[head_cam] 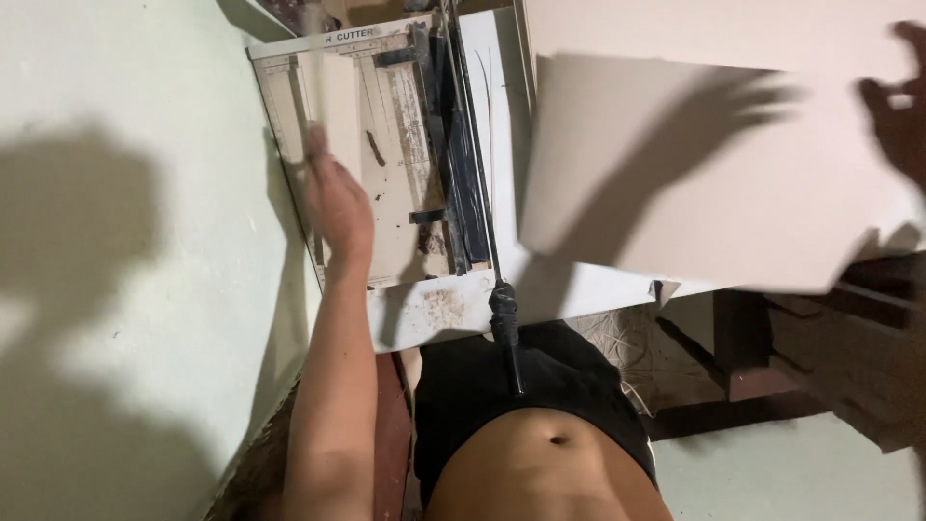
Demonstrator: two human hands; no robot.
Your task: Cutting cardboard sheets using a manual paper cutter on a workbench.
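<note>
Landmark taken as the paper cutter (386,154), a pale board with a ruled bed and a long blade arm along its right edge, the black handle (505,328) of that arm pointing back toward the body. Left hand (338,198) seen laid flat on the left part of the cutter bed, fingers stretched out and released, gripping nothing, palm down on the ruled surface. Right hand (897,106) seen well to the right of the cutter, at the frame edge and in shadow, fingers curled round the far right edge of a large pale sheet of board (694,174). Sheet held up off the surface, to the right of the blade arm, its lower left corner close to the cutter's right side, tilted rather than lying flat. Sheet judged light but wide, stiff enough to hold its plane from a one-edge grip, with no visible sag; likely to flex or crease if pinched at one corner only. Surface smooth and matte, judged slightly slippery. Best hold judged along the mid-edge, second hand on the opposite edge. More pale sheets (675,34) noted beyond the cutter, to its right.
</note>
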